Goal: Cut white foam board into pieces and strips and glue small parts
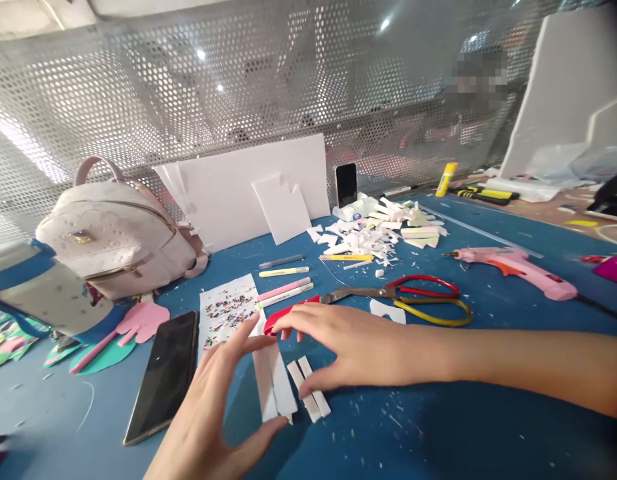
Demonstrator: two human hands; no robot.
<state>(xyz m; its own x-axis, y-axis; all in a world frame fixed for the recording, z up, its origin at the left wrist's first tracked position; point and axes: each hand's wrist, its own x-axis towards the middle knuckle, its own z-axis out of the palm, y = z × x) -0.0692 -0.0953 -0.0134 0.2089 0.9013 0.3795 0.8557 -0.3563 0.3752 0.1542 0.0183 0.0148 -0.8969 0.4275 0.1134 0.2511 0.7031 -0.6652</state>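
My left hand (213,407) is open, its thumb and fingers spread around two white foam strips (274,380) lying side by side. Its thumb tip is by their near end, and its index finger reaches their far end. My right hand (353,340) is also open, palm down. Its fingertips hover at or touch a slim red object (293,312), partly hidden, whose kind I cannot make out. The right thumb lies over two smaller white strips (315,403). Beyond the right hand rest scissors (393,291) with one red and one yellow handle.
A black phone (163,377) and a speckled white sheet (225,310) lie left. Pens (283,280), white scraps (373,233) and a pink glue gun (518,267) are farther back. A backpack (118,233), a white board (228,193) and a perforated metal screen (268,80) stand behind.
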